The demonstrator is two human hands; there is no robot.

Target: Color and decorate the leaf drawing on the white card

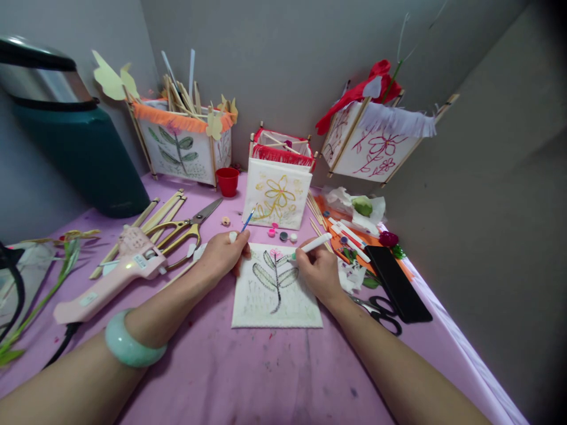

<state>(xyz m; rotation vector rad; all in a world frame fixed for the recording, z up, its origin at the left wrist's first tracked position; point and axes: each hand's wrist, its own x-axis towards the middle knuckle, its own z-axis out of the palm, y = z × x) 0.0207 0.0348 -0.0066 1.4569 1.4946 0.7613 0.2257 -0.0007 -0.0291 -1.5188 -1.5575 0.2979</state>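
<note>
On the table lies a white square panel (pixel 261 319) bearing a drawn plant with a dark stem, outlined leaves and a pink flower. My right hand (pixel 319 273) is closed around a white marker (pixel 319 242), its tip end at an upper right leaf. My left hand (pixel 225 252) rests at the panel's upper left edge, closed on a thin blue paintbrush (pixel 248 218) that points up. A small white piece (pixel 233 236) shows at its fingers; I cannot make out what it is. Small paint pots (pixel 283 236) stand just beyond the panel.
At left lie a pink glue gun (pixel 110 280), gold-handled scissors (pixel 190 227) and wooden sticks (pixel 166 212). A teal bottle (pixel 75 141) stands behind them. Decorated boxes (pixel 177 150) line the wall. Markers (pixel 349 236), black scissors (pixel 378 310) and a black slab (pixel 398 283) lie at right.
</note>
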